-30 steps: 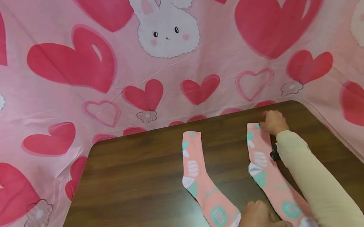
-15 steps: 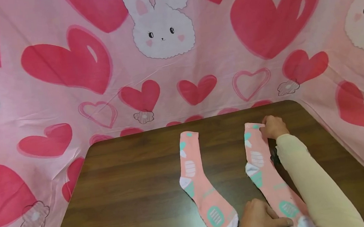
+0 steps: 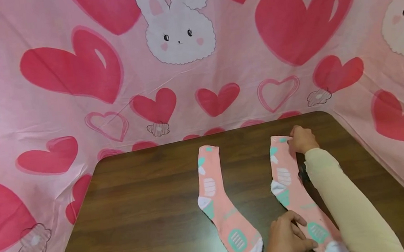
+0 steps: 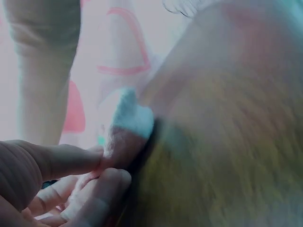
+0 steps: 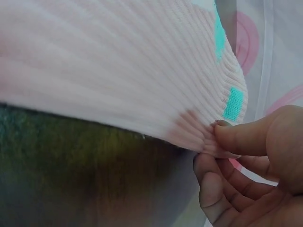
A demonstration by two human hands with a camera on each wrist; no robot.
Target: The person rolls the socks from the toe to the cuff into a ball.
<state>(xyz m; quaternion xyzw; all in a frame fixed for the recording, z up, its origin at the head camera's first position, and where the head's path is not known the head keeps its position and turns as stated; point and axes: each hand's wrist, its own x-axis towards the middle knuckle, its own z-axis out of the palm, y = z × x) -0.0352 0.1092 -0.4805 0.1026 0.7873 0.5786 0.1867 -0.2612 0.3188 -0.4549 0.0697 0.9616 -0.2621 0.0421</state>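
Observation:
Two pink socks with white heels and toes and mint-green patches lie side by side on a dark wooden table. My right hand pinches the cuff edge of the right sock; in the right wrist view thumb and fingers grip the ribbed cuff. Near the toe end of that same sock, my left hand pinches its edge, and the left wrist view shows the fabric between thumb and fingers. Untouched, the left sock lies flat to the left of my left hand.
The wooden table has rounded far corners. A pink cloth printed with hearts and rabbits hangs behind it and along both sides. My right sleeve passes over the table's right part, beside the right sock's toe.
My left hand has shifted slightly up along the right sock's foot and now pinches its edge. My right hand stays at the cuff. The head view has turned slightly.

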